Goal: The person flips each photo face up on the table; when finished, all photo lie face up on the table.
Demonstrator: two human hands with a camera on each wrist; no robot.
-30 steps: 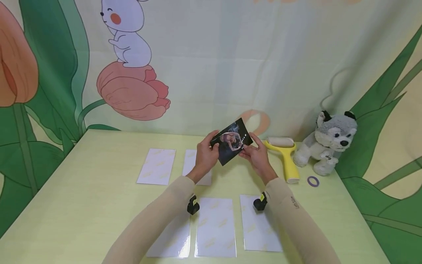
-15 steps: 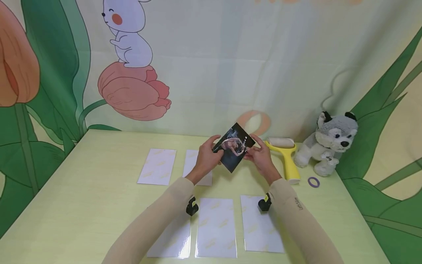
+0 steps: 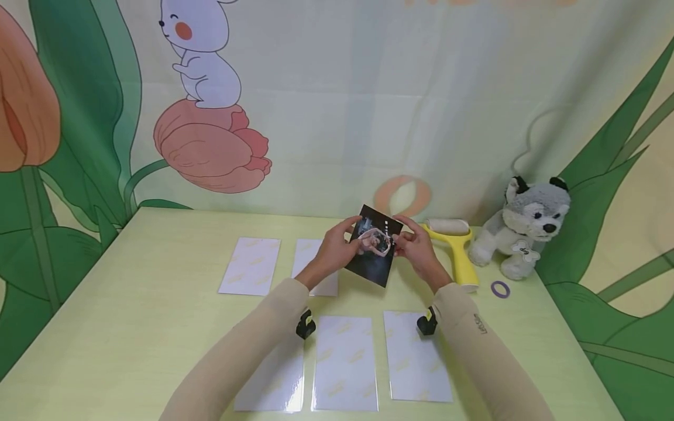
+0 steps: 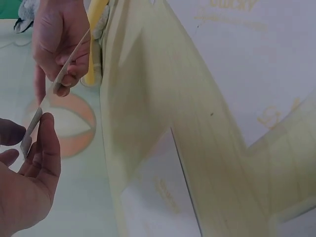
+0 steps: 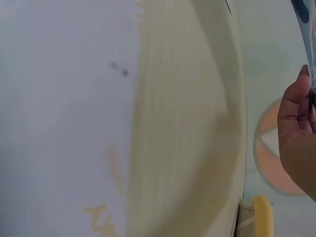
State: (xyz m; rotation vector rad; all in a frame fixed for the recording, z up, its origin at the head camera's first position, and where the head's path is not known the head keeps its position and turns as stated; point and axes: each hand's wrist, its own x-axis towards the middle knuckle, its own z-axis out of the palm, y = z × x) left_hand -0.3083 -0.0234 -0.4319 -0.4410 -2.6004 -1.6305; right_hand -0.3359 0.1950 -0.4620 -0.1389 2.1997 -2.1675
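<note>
Holding photo (image 3: pixel 375 250) tilted, up off table (image 3: pixel 158 310). Pinching left edge between thumb and curled fingers of left hand (image 3: pixel 336 245), right edge likewise with right hand (image 3: pixel 418 248); leaving only photo thickness between. Seeing five sheets (image 3: pixel 344 363) on table, two far, three near, plus roller (image 3: pixel 461 257), ring (image 3: pixel 492 288), plush dog (image 3: pixel 533 225) off to right.

On the table (image 3: pixel 131 327), three near sheets (image 3: pixel 344 363) are lying in a row, two far sheets (image 3: pixel 250 266) behind, leftward. Between left hand (image 3: pixel 336 245) and right hand (image 3: pixel 415 248) a photo (image 3: pixel 370 260) is hanging; rightward, a roller (image 3: pixel 463 263) is lying beside a plush dog (image 3: pixel 534 225), a ring (image 3: pixel 493 289) before the dog.
</note>
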